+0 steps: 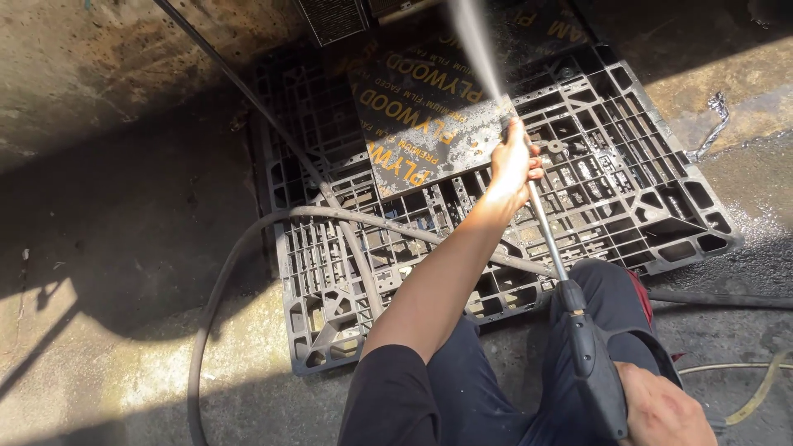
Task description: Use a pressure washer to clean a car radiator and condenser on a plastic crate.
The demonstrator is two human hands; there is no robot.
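A black plastic pallet point(628, 165) lies on wet concrete point(99, 83), bearing a dark board with orange lettering point(421, 116), where water jets from the spray lance point(547, 231) my left hand point(512, 165) clasps near the tip while my right hand point(661, 409) wraps its trigger handle point(591, 363).

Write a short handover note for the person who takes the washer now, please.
Left hand: closed on the lance near its nozzle.
Right hand: closed on the gun grip.
Spray is on, shooting away over the plywood sheet, which lies on the black pallet.
Hose loops across the pallet and floor.
Done: plywood and the floor beside the pallet look wet.
Left: cannot tell how much dirt remains.
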